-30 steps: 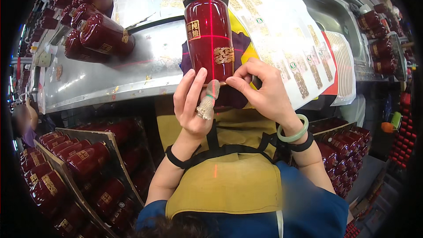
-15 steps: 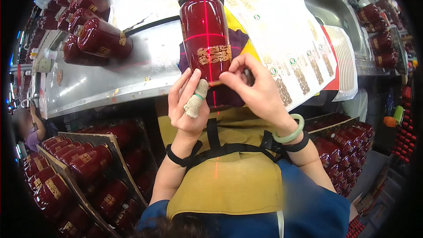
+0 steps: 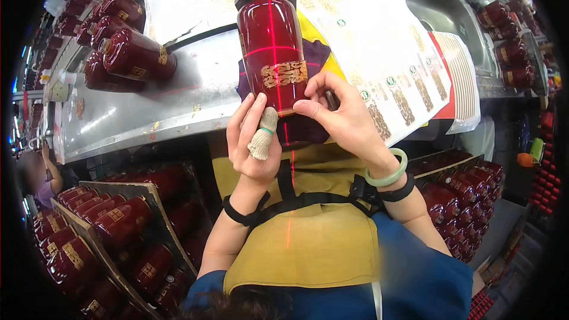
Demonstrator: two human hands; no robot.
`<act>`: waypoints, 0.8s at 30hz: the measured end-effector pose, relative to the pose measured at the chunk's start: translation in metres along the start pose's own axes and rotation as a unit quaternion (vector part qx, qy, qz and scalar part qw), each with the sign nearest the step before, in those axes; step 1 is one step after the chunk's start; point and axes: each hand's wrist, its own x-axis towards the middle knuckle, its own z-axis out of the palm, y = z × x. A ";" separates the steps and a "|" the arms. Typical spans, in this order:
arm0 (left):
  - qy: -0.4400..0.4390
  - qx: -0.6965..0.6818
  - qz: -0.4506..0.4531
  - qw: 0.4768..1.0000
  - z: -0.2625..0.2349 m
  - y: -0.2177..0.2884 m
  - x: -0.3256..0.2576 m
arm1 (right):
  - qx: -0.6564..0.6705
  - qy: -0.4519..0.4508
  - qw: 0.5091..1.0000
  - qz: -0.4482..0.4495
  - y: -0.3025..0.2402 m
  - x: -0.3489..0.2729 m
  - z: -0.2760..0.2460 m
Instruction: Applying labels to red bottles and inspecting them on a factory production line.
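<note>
A dark red glossy bottle [image 3: 269, 41] lies on the steel bench with its base toward me; a red laser cross falls on it. A gold label [image 3: 284, 74] sits across its lower body. My left hand [image 3: 253, 142], its thumb in a knitted cot, holds the bottle's base from the left. My right hand [image 3: 344, 115] grips the base from the right, thumb and fingers by the label's edge. A dark purple cloth [image 3: 314, 59] and a yellow sheet lie under the bottle.
Several red bottles [image 3: 127, 53] lie at the bench's back left. White sheets of gold labels [image 3: 379, 47] spread to the right. Crates of red bottles [image 3: 101, 231] stand at lower left and at the right [image 3: 468, 189]. A person crouches at far left [image 3: 38, 178].
The bottle has turned in my hands, so the gold label now faces up and lies lower, near my fingers. My left thumb has slid down off the label.
</note>
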 end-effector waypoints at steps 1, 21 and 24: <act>0.011 -0.003 -0.001 1.000 0.001 0.001 0.000 | 0.002 0.008 1.000 -0.004 0.001 0.000 0.000; -0.069 0.105 -0.009 0.992 0.001 0.028 0.005 | 0.082 0.096 0.990 -0.066 0.001 -0.012 -0.025; -0.057 0.008 -0.072 0.996 -0.010 0.017 0.011 | 0.029 0.100 0.991 -0.088 -0.005 -0.018 -0.007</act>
